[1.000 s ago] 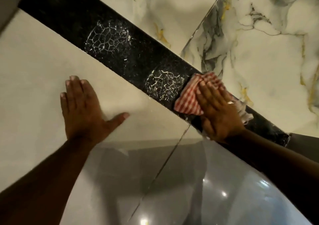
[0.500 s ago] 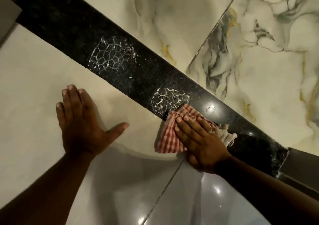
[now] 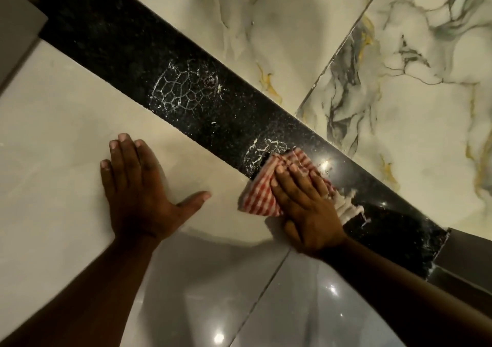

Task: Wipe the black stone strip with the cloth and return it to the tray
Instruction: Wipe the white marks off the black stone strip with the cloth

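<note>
A black speckled stone strip point(image 3: 127, 46) runs diagonally from top left to lower right across the floor. Two white webbed residue marks lie on it: a large one point(image 3: 183, 88) mid-strip and a smaller one point(image 3: 262, 151) partly under the cloth's edge. My right hand point(image 3: 303, 205) presses flat on a red-and-white checked cloth point(image 3: 262, 189), which overlaps the strip's near edge and the cream tile. White fringe of the cloth sticks out behind the hand. My left hand point(image 3: 138, 187) rests flat, fingers spread, on the cream tile left of the cloth. No tray is visible.
Cream floor tile point(image 3: 53, 144) lies on the near side of the strip, and glossy marble-veined tiles point(image 3: 399, 94) on the far side. A grey frame edge point(image 3: 468, 261) meets the strip's lower right end. Light glares off the near tiles.
My right hand has slid the cloth left along the strip to the smaller white mark, part of which is now gone. The left hand stays planted.
</note>
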